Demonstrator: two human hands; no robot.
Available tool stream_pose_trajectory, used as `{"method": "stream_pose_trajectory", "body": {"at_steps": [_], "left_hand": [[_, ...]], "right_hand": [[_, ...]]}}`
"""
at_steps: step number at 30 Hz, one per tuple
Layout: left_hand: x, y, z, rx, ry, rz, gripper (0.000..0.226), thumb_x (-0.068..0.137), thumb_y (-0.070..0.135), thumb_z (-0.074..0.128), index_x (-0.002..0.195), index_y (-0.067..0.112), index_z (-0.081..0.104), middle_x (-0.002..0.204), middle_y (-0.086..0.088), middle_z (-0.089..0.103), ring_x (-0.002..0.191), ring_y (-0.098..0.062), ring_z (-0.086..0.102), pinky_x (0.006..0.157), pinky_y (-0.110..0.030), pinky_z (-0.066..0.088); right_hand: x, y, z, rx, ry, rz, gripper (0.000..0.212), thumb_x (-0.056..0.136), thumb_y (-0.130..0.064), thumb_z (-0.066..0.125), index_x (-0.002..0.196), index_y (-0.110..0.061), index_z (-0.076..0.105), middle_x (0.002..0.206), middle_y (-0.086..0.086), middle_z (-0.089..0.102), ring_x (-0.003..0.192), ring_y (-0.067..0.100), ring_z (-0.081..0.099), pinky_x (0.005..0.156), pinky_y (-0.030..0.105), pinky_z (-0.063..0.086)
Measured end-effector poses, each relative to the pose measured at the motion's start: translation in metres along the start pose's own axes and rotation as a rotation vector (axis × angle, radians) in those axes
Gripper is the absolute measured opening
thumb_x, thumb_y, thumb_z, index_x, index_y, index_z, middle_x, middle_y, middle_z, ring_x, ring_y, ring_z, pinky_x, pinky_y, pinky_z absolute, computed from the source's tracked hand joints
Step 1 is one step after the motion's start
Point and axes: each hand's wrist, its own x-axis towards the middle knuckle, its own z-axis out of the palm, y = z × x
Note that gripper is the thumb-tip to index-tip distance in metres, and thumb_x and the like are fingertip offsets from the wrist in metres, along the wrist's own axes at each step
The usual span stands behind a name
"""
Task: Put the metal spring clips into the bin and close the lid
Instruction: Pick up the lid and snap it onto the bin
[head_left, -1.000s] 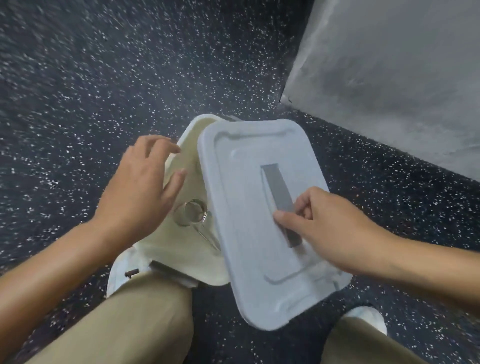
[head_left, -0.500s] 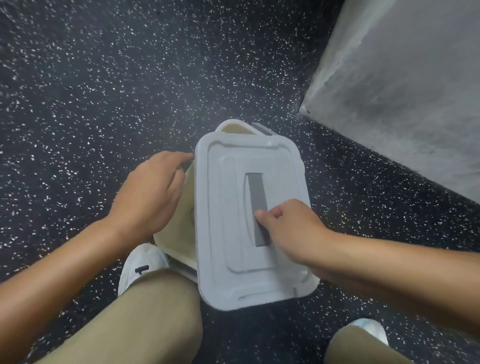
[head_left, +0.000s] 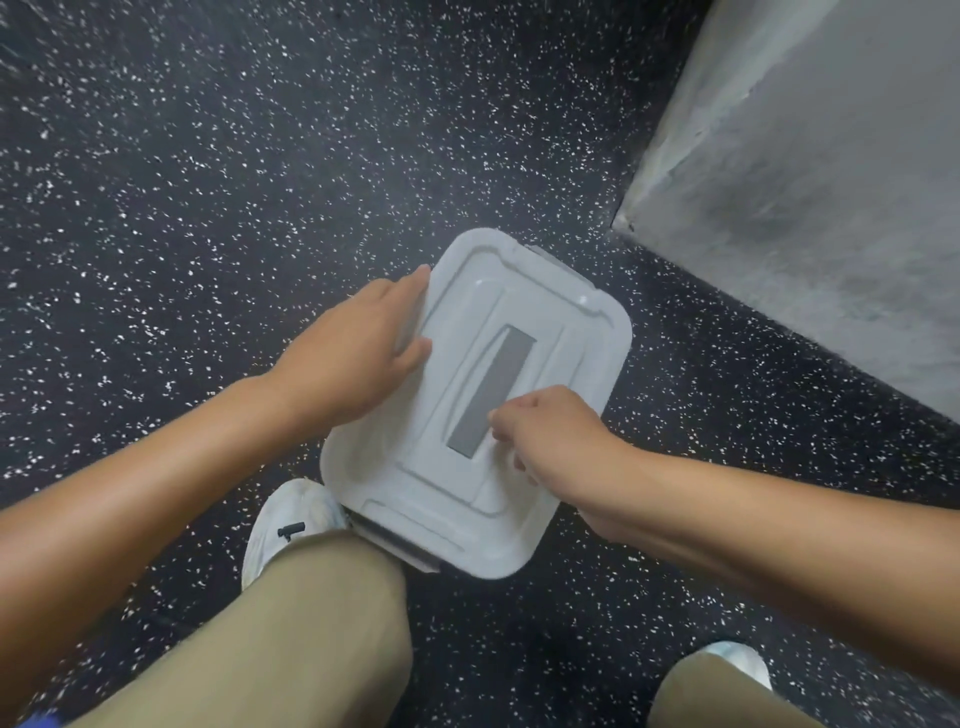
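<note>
Lid (head_left: 524, 332) swung from skewed overhang to square over bin (head_left: 400, 545), centre frame; clips now hidden beneath; left hand (head_left: 358, 358) spread flat on lid's left edge; right hand (head_left: 550, 431) curled, fingertips at grey handle strip (head_left: 491, 389); long axis upper right to lower left; near latch edge probably needs pressing.

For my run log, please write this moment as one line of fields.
stage: closing lid | lid: covers bin, seating unclear | left hand: flat on lid's left edge | right hand: by grey strip | clips: not visible
</note>
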Motion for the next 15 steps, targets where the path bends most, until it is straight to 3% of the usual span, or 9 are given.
{"method": "stream_pose_trajectory", "body": {"at_steps": [1,3,5,7,9,11,13,15], "left_hand": [[0.002,-0.001,0.0,0.019,-0.012,-0.001,0.066,0.098,0.036,0.045,0.158,0.03,0.016,0.141,-0.008,0.051,0.125,-0.035,0.054,0.099,-0.05,0.046],[0.005,-0.002,-0.001,0.075,-0.037,-0.002,0.065,0.1,0.037,0.041,0.158,0.032,0.013,0.135,-0.008,0.053,0.119,-0.035,0.056,0.093,-0.049,0.049],[0.004,-0.004,-0.003,0.119,-0.043,-0.005,0.068,0.1,0.043,0.041,0.159,0.031,0.011,0.137,-0.008,0.051,0.118,-0.035,0.057,0.092,-0.049,0.049],[-0.001,-0.006,-0.003,0.126,-0.024,-0.012,0.072,0.099,0.049,0.043,0.16,0.026,0.012,0.149,-0.007,0.044,0.125,-0.033,0.053,0.096,-0.048,0.048],[-0.015,-0.008,0.0,0.108,0.009,0.016,0.076,0.096,0.054,0.045,0.159,0.023,0.015,0.159,-0.005,0.032,0.136,-0.03,0.043,0.103,-0.049,0.045],[-0.035,-0.007,0.003,0.117,0.034,0.117,0.083,0.091,0.062,0.047,0.159,0.024,0.018,0.165,-0.005,0.02,0.145,-0.029,0.029,0.112,-0.051,0.038],[-0.057,-0.006,0.008,0.22,0.007,0.295,0.094,0.084,0.075,0.049,0.159,0.025,0.022,0.168,-0.009,0.013,0.15,-0.033,0.019,0.118,-0.054,0.03],[-0.076,-0.006,0.018,0.356,-0.067,0.464,0.105,0.073,0.086,0.052,0.158,0.03,0.027,0.17,-0.011,0.011,0.153,-0.039,0.013,0.117,-0.063,0.023]], "right_hand": [[-0.005,0.002,0.0,0.019,-0.048,-0.017,0.031,0.091,-0.011,0.052,0.084,0.019,0.049,0.074,0.01,0.044,0.07,0.02,0.039,0.065,0.033,0.029],[-0.006,0.008,0.001,-0.027,-0.073,-0.067,0.04,0.09,-0.016,0.054,0.105,0.02,0.055,0.082,0.007,0.048,0.072,0.02,0.042,0.067,0.033,0.032],[0.0,0.012,-0.002,-0.034,-0.048,-0.114,0.036,0.089,-0.017,0.055,0.105,0.014,0.063,0.08,0.005,0.055,0.07,0.019,0.048,0.067,0.032,0.036],[0.009,0.01,-0.011,-0.102,0.057,-0.217,0.023,0.092,-0.019,0.059,0.102,-0.005,0.074,0.09,-0.006,0.069,0.077,0.015,0.06,0.073,0.027,0.042],[0.021,0.005,-0.026,-0.203,0.223,-0.379,0.018,0.096,-0.021,0.06,0.11,-0.02,0.07,0.102,-0.009,0.069,0.083,0.007,0.059,0.078,0.025,0.041],[0.037,-0.001,-0.044,-0.282,0.381,-0.553,0.02,0.097,-0.023,0.058,0.116,-0.022,0.064,0.108,-0.009,0.064,0.085,0.005,0.055,0.083,0.028,0.043],[0.058,-0.003,-0.06,-0.428,0.503,-0.654,0.032,0.096,-0.028,0.059,0.126,-0.019,0.056,0.123,-0.003,0.058,0.107,0.015,0.052,0.098,0.036,0.044],[0.079,-0.005,-0.075,-0.567,0.535,-0.633,0.052,0.095,-0.038,0.06,0.14,-0.016,0.046,0.14,0.005,0.048,0.129,0.024,0.041,0.111,0.041,0.034]]}}
